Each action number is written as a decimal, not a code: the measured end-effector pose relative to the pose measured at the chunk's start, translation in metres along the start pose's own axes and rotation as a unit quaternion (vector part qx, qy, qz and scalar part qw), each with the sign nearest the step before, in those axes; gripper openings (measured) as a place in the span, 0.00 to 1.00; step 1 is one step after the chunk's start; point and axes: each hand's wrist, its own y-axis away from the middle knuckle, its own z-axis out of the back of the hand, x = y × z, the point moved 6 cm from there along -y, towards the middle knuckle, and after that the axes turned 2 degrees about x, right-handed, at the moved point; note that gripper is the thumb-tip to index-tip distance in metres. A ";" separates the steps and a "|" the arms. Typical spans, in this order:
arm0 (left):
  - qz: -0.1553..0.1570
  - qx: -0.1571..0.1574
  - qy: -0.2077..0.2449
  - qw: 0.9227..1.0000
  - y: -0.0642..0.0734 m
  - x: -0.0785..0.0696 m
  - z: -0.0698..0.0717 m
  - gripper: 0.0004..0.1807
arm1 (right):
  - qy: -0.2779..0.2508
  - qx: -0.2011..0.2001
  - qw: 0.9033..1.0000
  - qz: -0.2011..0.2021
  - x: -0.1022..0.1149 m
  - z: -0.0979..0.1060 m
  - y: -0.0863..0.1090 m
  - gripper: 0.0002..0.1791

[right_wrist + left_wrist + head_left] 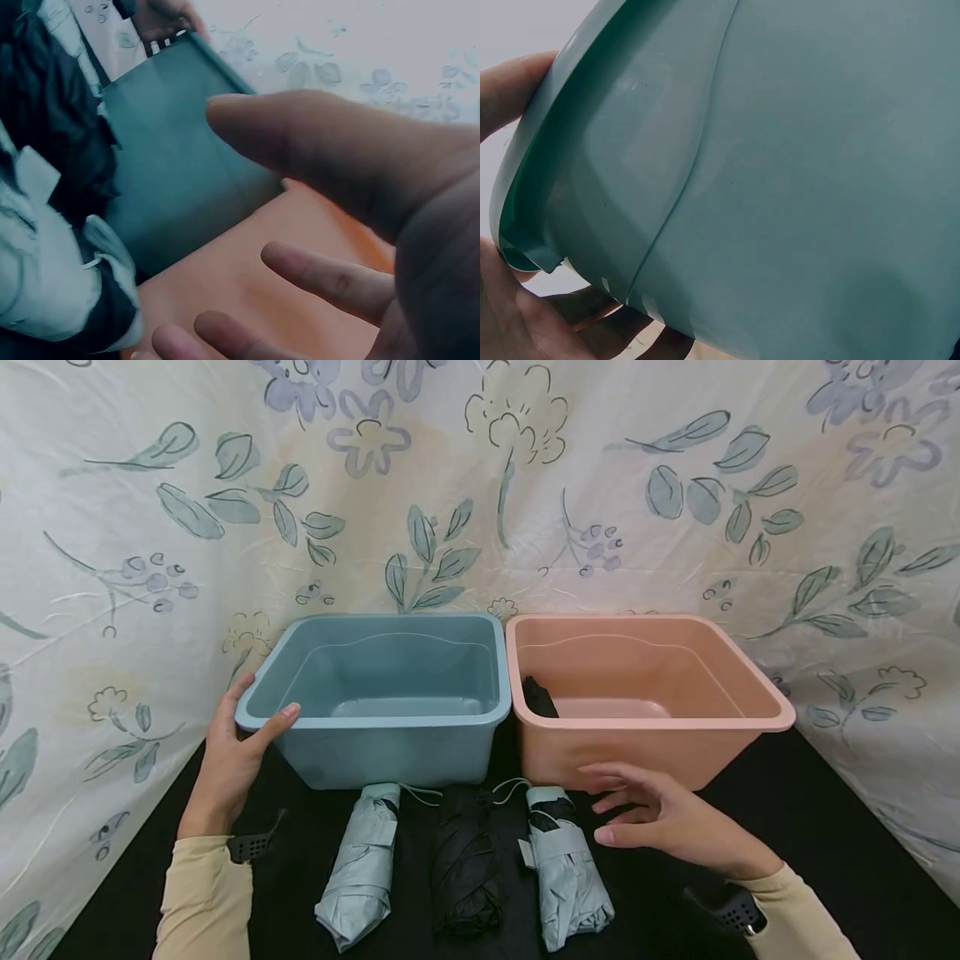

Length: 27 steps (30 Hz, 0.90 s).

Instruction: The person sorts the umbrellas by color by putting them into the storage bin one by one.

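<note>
Left tub (390, 753), blue-green; right tub (551, 756), salmon; outer bundles (358, 868) (567, 877), pale grey-blue; middle bundle (467, 860), black; backdrop (480, 485), floral-printed.

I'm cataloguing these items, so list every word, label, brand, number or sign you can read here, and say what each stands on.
No text can be read in any view.
Small pale tag on the pale bundle in front of the orange bin: too small and blurred to tell whether it bears print.
Blue bin and orange bin: no lettering visible.
Cloth backdrop: only flowers, leaves and berries.
</note>
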 end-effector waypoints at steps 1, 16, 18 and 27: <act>0.000 0.000 0.001 1.000 0.000 0.000 0.000 0.50 | 0.002 0.003 1.000 -0.001 -0.003 -0.002 -0.001 0.34; 0.001 -0.001 -0.003 1.000 0.000 0.000 0.001 0.50 | 0.029 0.023 0.998 -0.055 -0.024 -0.025 -0.009 0.40; 0.001 0.000 -0.003 1.000 -0.001 0.001 0.001 0.49 | 0.029 0.024 0.997 -0.061 -0.026 -0.029 -0.010 0.41; 0.000 -0.001 -0.008 1.000 -0.002 0.001 0.000 0.50 | 0.069 0.016 0.994 -0.088 -0.034 -0.046 -0.016 0.43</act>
